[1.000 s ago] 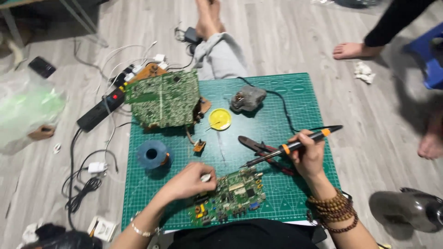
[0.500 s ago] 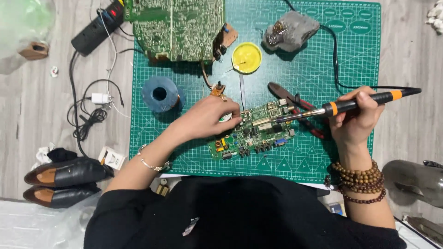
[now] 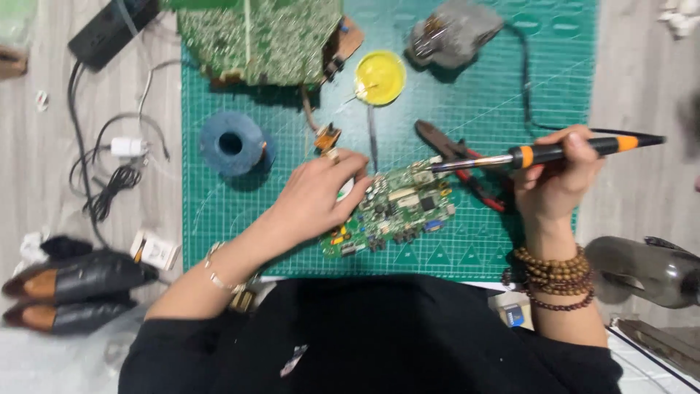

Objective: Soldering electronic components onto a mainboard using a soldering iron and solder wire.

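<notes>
A small green circuit board (image 3: 394,211) lies on the green cutting mat (image 3: 481,95) just in front of me. My right hand (image 3: 558,179) grips a black and orange soldering iron (image 3: 554,152) whose metal tip reaches the board's upper right corner. My left hand (image 3: 317,197) rests on the board's left end, fingers pinched around a small white thing, with a thin solder wire running up past them.
A larger green circuit board (image 3: 259,36) lies at the mat's far edge. A yellow tin (image 3: 380,76), a blue solder spool (image 3: 232,144), red-handled pliers (image 3: 463,164) and a grey sponge holder (image 3: 456,33) sit on the mat. Black shoes (image 3: 73,288) and cables (image 3: 109,168) lie left.
The view has closed in and tilted down over the mat. My right hand brought the iron's tip onto the small board; my left hand stays at the board's left end.
</notes>
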